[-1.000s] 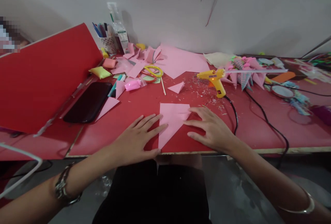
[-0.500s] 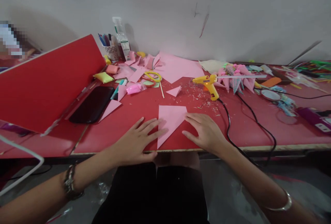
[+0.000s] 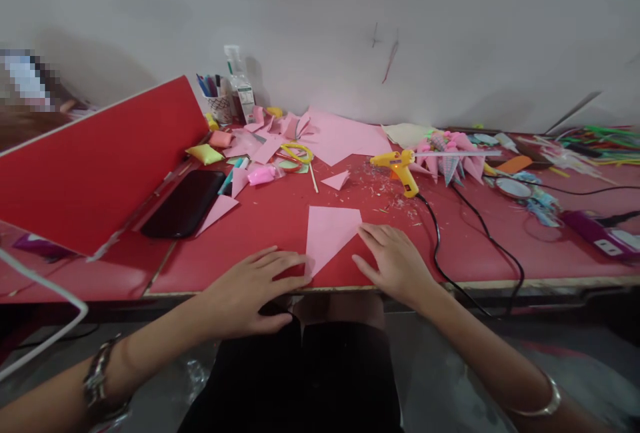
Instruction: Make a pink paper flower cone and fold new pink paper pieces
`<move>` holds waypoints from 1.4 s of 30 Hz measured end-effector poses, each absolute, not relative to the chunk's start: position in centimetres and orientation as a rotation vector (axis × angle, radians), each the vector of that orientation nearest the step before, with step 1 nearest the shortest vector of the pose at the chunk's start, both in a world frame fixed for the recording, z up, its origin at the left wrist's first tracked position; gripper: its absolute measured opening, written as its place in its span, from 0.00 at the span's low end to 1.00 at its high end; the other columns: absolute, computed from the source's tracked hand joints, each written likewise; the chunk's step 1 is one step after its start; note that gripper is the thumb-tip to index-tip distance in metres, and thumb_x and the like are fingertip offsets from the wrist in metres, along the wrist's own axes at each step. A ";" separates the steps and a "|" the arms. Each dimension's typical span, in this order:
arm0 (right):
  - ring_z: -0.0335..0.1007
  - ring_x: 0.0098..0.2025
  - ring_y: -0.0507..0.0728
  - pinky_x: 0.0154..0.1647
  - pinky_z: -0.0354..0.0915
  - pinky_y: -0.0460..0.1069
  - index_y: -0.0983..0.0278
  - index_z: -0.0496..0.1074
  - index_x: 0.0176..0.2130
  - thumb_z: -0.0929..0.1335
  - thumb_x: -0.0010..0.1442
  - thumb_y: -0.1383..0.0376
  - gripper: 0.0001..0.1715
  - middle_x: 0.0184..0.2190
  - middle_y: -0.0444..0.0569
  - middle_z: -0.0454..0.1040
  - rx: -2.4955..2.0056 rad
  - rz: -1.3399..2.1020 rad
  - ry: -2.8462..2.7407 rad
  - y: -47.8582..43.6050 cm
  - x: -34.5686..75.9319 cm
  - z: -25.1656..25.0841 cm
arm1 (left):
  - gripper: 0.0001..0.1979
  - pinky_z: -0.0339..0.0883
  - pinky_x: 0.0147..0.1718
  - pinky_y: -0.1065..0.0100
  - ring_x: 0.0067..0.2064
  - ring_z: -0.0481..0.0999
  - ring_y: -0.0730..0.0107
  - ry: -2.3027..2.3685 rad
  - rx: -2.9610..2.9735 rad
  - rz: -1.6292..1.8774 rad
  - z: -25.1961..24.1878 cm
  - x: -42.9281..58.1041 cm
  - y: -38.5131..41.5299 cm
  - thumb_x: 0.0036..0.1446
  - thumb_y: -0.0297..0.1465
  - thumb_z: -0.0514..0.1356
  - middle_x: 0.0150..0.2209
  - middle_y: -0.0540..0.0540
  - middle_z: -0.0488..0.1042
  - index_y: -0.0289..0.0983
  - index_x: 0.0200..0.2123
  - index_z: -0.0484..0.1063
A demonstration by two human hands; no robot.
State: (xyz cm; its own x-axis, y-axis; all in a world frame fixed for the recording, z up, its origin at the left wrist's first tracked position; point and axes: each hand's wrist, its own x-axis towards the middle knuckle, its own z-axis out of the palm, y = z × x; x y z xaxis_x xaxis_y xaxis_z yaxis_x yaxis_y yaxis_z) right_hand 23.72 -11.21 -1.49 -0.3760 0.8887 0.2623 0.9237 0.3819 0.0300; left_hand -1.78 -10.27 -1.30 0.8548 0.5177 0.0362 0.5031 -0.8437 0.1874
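Observation:
A sheet of pink paper [image 3: 330, 236] lies flat near the front edge of the red table, its lower right side a slanting edge. My left hand [image 3: 260, 286] is spread, with its fingertips touching the paper's lower left corner and the thumb hanging over the table edge. At the paper's right corner rest the fingertips of my right hand [image 3: 393, 260], thumb held apart from the fingers. Just beyond the paper sits a small folded pink piece [image 3: 336, 180]. Farther right stands a yellow glue gun [image 3: 400, 168] with a long glue stick in its back.
A black phone [image 3: 185, 203] and a tilted red board [image 3: 100, 166] are on the left. Pink scraps, a pen cup [image 3: 219, 108] and a bottle [image 3: 243, 93] stand behind. Pink paper cones [image 3: 450, 156] lie right; black cords [image 3: 437, 240] run over the front edge.
My left hand has slid down and left, from the paper's left side to its lower corner. The right hand stays at the right corner. The view has shifted slightly.

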 end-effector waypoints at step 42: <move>0.64 0.44 0.60 0.43 0.62 0.53 0.71 0.68 0.41 0.65 0.52 0.68 0.15 0.43 0.56 0.69 -1.216 -0.219 -2.580 -13.9 20.5 -1.4 | 0.26 0.55 0.50 0.59 0.51 0.63 0.58 0.912 3.137 0.406 -3.2 3.0 -10.1 0.51 0.40 0.54 0.49 0.38 0.67 0.28 0.50 0.58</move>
State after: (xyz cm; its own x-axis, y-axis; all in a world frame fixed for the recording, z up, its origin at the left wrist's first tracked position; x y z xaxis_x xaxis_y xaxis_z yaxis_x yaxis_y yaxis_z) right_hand 20.47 -13.87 -1.41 -0.6065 0.7306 0.3137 0.7731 0.6341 0.0178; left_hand 3.04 -10.12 -3.15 0.8172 0.5064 0.2753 0.5434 -0.8361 -0.0752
